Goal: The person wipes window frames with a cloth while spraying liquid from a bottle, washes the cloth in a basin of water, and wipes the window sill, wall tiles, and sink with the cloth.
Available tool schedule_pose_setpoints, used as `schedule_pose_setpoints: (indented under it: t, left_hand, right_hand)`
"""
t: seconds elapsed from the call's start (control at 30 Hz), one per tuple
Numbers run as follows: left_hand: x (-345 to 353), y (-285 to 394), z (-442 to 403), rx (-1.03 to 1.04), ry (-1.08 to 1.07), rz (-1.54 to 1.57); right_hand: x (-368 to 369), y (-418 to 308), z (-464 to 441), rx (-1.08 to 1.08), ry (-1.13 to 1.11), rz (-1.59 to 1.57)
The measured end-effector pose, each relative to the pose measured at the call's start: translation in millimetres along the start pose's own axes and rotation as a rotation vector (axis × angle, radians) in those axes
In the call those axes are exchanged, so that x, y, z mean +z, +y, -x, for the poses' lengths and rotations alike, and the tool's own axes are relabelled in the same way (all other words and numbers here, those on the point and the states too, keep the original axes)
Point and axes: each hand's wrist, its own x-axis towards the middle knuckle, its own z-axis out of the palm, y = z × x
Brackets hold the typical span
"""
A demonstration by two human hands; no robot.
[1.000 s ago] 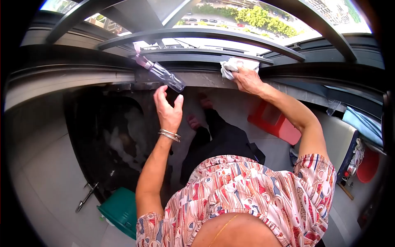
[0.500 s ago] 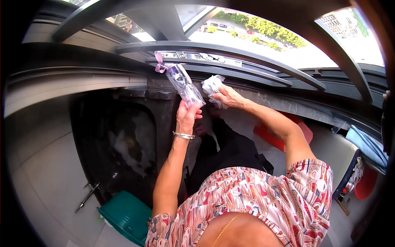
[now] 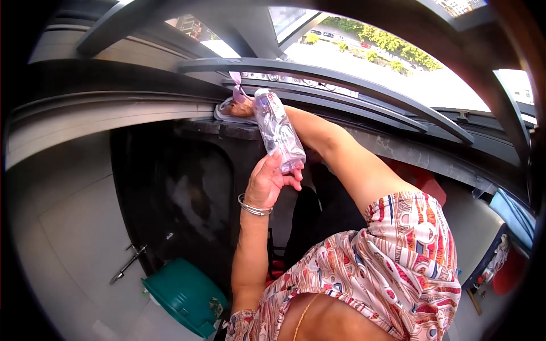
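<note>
A clear plastic bottle (image 3: 278, 128) with red lettering near its white cap is held at its base by my left hand (image 3: 264, 184), fingers curled around it. The bottle leans, cap end toward the window, with a lilac ribbon (image 3: 238, 85) by its top. Beyond the bottle, my right hand (image 3: 242, 108) presses a light grey cloth (image 3: 222, 112) onto the ledge at the window corner. The bottle hides part of my right wrist, and the fingers on the cloth show only partly.
Metal window bars (image 3: 341, 77) cross in front of me above the dark stone ledge (image 3: 387, 145). On the left lies a black sink (image 3: 199, 176) with a tap (image 3: 128, 264). A green basin (image 3: 182, 298) sits nearer me. A blue cloth (image 3: 515, 216) hangs at right.
My right hand has moved left with the cloth, from beside the bottle to the ledge corner behind it. My left hand and the bottle have shifted slightly right, and the view has shifted too.
</note>
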Motion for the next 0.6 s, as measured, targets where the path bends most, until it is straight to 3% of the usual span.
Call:
schedule_pose_setpoints:
  t: [0.07,0.13,0.23,0.27,0.3,0.4,0.6]
  left_hand:
    - [-4.1,-0.6,-6.3,-0.006,0.034,-0.059]
    - [-7.7,-0.6,-11.1,-0.03,0.129,-0.125]
    - [-19.0,-7.6,-19.6,-0.067,0.123,-0.126]
    - [-23.6,-11.7,-26.9,-0.072,0.119,-0.133]
    - [-26.8,-17.7,-35.1,-0.077,0.124,-0.152]
    - [-31.0,-44.6,-65.5,-0.087,0.23,-0.264]
    - [-42.6,-85.1,-121.3,-0.042,0.355,-0.289]
  right_hand:
    - [-3.8,16.3,3.6,-0.09,-0.011,0.015]
    - [1.3,-13.3,56.5,-0.036,0.038,0.062]
    - [-77.8,121.0,-69.9,0.181,-0.061,0.271]
    - [-93.8,138.4,-54.5,-0.225,-0.164,0.941]
    - [-109.3,155.0,-38.7,-0.688,0.035,1.611]
    - [-135.4,165.6,69.2,-0.387,0.281,1.673]
    - [-214.0,213.6,245.3,-0.072,0.703,1.857]
